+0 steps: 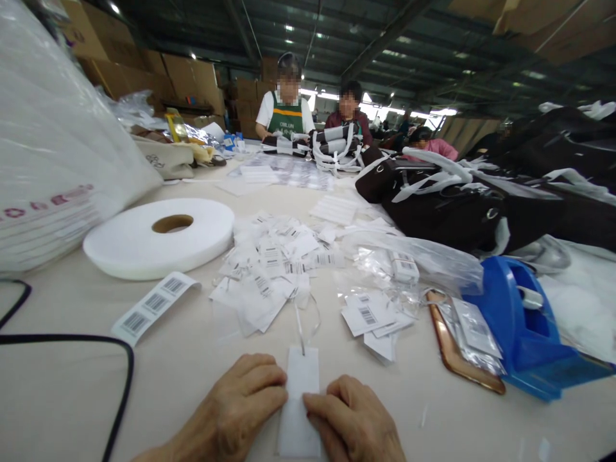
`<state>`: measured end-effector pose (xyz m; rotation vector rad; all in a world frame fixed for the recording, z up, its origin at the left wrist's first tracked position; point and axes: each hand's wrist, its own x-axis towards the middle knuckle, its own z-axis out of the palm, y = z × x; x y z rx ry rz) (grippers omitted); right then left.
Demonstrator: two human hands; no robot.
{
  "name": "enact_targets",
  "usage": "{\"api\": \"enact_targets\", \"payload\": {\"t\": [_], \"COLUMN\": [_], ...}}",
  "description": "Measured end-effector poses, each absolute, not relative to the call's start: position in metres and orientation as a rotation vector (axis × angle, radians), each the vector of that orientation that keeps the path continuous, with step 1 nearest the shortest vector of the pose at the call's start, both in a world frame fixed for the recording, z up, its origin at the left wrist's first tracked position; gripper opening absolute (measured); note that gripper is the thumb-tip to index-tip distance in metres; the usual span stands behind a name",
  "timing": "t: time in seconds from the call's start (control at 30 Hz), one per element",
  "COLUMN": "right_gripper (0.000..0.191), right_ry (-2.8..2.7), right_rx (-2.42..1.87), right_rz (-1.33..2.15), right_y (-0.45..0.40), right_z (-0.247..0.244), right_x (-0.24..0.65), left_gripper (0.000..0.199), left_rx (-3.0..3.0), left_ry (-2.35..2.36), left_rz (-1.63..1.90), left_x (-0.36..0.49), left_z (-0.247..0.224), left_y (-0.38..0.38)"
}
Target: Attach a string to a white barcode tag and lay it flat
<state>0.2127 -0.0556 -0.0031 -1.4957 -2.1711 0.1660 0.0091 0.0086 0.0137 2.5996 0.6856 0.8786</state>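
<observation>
A blank white hang tag (302, 417) lies flat on the table in front of me, with a string loop (301, 321) running away from its top end. My left hand (245, 401) lies along its left edge, fingers curled together and the tips on the card. At the opposite edge, my right hand (353, 417) has thumb and forefinger pinched at the tag's side. Just beyond is a loose heap of barcode tags (272, 256). A smaller stack of barcode tags (373, 317) sits to the right, and a strip of barcode stickers (151, 308) to the left.
A large white roll (115, 234) lies at left, near a bulging plastic bag (62, 160) and a black cable (72, 338). On the right are a blue tape dispenser (510, 314), a copper-edged phone-like object (445, 350) and dark bags (447, 199). Two people (289, 119) work across the table.
</observation>
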Motion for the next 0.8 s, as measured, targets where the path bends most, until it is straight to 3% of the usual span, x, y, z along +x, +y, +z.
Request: {"api": "enact_targets", "payload": {"t": [0.3, 0.57, 0.8], "right_gripper": [0.019, 0.021, 0.024], "right_ry": [-2.115, -2.075, -2.085], "right_rx": [-1.473, -1.426, -1.353], "right_rz": [0.259, 0.272, 0.212], "right_y": [-0.057, -0.057, -0.057], "right_z": [-0.004, -0.006, -0.006], "right_x": [0.214, 0.215, 0.22], "left_gripper": [0.023, 0.03, 0.027], "left_rx": [2.767, 2.724, 2.812], "left_ry": [0.621, 0.616, 0.584], "left_rz": [0.818, 1.097, 0.896], "left_x": [0.007, 0.016, 0.011], "left_z": [0.026, 0.017, 0.024], "left_y": [0.009, 0.005, 0.006]}}
